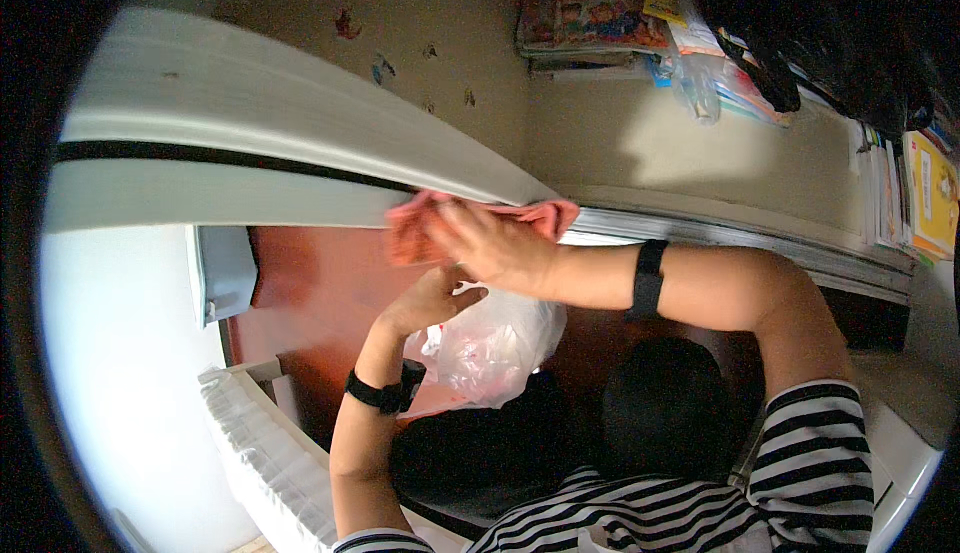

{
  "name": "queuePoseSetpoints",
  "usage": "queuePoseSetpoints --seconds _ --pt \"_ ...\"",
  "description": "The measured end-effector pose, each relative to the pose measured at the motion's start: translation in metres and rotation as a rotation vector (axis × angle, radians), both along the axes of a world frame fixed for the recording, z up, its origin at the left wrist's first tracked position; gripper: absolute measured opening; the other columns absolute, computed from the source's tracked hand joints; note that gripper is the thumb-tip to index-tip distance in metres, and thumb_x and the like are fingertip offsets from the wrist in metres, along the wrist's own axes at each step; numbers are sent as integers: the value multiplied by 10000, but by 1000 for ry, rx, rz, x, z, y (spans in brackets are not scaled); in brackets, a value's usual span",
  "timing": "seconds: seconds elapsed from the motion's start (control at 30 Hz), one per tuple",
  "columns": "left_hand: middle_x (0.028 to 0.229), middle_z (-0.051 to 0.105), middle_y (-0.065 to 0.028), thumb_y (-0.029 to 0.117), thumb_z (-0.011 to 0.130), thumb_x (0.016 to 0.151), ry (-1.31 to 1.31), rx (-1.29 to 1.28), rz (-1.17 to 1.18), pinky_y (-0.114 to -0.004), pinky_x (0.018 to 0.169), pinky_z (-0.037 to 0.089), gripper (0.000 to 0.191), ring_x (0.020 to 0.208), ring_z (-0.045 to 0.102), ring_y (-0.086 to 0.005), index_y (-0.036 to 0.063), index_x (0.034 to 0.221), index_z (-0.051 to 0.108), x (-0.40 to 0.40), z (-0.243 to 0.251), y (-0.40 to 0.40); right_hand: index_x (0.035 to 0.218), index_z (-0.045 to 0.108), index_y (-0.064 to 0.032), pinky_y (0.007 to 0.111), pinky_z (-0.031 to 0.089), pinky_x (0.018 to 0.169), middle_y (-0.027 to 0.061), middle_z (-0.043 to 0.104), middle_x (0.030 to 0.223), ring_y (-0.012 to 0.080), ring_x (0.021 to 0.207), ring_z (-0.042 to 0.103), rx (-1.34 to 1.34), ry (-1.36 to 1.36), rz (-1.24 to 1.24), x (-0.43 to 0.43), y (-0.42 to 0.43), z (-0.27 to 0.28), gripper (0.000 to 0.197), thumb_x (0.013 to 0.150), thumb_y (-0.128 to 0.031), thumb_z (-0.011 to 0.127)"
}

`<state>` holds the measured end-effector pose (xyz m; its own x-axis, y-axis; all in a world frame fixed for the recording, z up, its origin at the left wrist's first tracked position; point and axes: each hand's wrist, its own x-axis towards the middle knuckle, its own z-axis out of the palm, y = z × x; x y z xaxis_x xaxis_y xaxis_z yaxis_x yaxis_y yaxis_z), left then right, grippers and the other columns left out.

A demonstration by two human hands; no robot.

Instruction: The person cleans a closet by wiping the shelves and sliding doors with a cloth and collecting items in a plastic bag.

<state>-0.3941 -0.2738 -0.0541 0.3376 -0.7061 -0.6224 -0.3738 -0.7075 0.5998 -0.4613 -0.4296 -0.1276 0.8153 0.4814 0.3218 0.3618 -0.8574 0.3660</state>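
My right hand [499, 245] lies over a coral-pink cloth [409, 234], pressing it against the lower end of a long pale grey panel with a dark groove [225, 189]. The cloth spreads out on both sides of the fingers, which are blurred. Just below is my left hand [427, 301], its thumb apart and its other fingertips partly hidden by my right hand. Whether it touches the cloth cannot be seen. A white translucent plastic bag [495, 350] stands beneath both hands, above the reddish-brown floor [315, 283].
Metal sliding tracks [675, 234] run along the edge of a beige ledge [712, 148]. Stacked books [600, 12], upright books [892, 185] and a black plastic bag [847, 42] stand there. At left are a white frilled cover [262, 448] and a grey box-like object [225, 271].
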Motion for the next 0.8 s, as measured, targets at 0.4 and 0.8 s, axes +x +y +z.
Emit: queuePoseSetpoints --seconds 0.4,0.8 --pt "1009 614 -147 138 553 833 5 28 -198 -327 812 457 246 929 584 -242 5 1038 579 -14 -32 -8 1199 450 32 326 310 959 155 331 1333 239 1108 435 296 53 106 -46 -34 -81 447 810 -185 409" --pt "1040 599 -168 168 542 829 30 -53 -184 -328 831 450 292 956 578 -276 -11 1059 561 -20 -44 -9 1137 527 20 336 333 920 173 382 1293 286 1147 392 -228 387 82 -66 -54 -113 422 794 -210 433"
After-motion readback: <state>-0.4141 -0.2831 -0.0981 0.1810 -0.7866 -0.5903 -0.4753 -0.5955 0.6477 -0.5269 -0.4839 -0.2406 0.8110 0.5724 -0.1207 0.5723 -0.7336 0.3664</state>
